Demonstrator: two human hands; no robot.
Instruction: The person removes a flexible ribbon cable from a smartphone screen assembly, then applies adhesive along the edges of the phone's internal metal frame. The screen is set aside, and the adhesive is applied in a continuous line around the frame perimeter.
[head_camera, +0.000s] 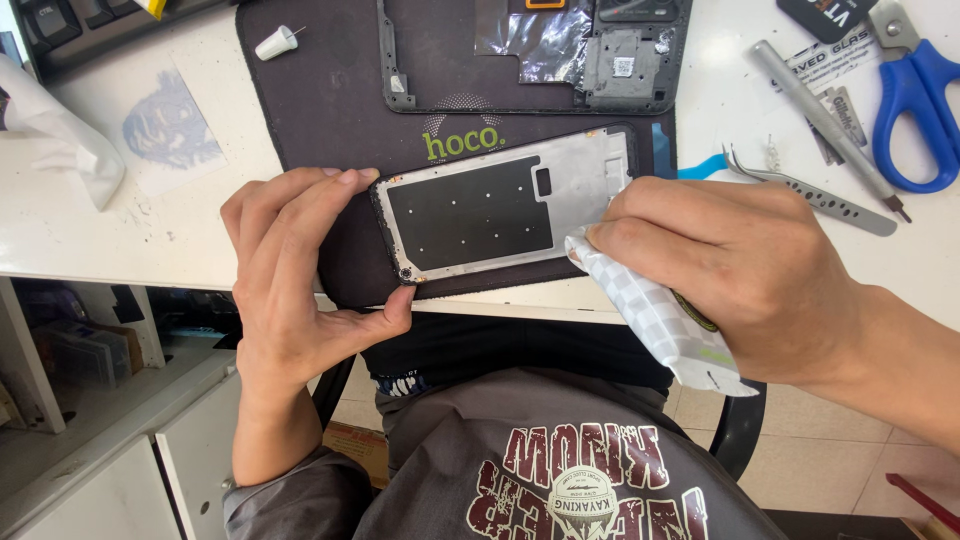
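The left hand (290, 290) clamps the short end of a phone screen assembly (505, 205), fingers over the top edge and thumb under the lower corner, so the part cannot slide. The assembly lies back side up, its metal plate and dark graphite sheet showing, on the near edge of a dark work mat (330, 100) on the white tabletop (100, 230). The right hand (740, 270) has its grip pressed together on a folded grey-and-white checked wipe (660, 320), whose end is pushed against the assembly's right edge; the rest of the wipe hangs off over the person's lap. Holding one end while pressing at the other keeps the thin plate flat and steady.

Farther back on the mat lies a phone mid-frame (560, 55) with foil and a small board. To the right lie tweezers (820, 195), a metal pry tool (825, 115) and blue-handled scissors (915, 100), within easy reach of the right hand.
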